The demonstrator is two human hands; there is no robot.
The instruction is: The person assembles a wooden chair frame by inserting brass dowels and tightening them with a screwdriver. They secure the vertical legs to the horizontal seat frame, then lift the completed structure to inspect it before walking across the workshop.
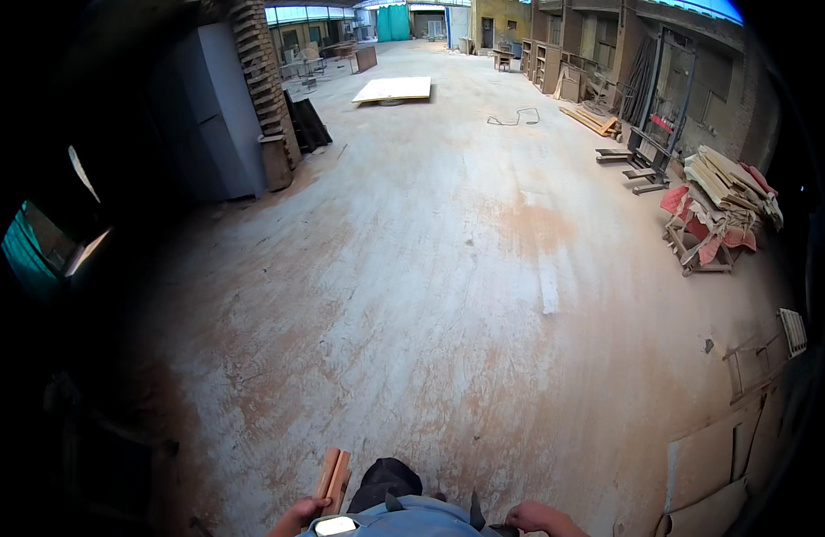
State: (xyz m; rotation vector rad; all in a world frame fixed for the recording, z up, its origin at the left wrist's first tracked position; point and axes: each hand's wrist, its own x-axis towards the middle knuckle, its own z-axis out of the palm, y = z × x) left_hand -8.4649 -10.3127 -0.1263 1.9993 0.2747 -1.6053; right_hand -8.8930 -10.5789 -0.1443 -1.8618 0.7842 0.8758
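At the bottom edge, my left hand (309, 511) is wrapped round two reddish-brown wooden strips (334, 474). The strips lie side by side, lengthwise, and their far ends stick out ahead of the fingers. My right hand (531, 516) hangs at my right side, beside my blue top (421, 519), with the fingers curled in. No object shows in it, though the palm is turned out of sight. One dark-clad leg (386, 481) is forward on the dusty floor (412, 358).
A pale flat board (392, 89) sits low on the floor ahead. To the right are a lifting truck (650, 148), a cart heaped with boards and red cloth (721, 201), and leaning panels (708, 465). A grey cabinet (225, 107) and stacked wood (265, 85) line the left.
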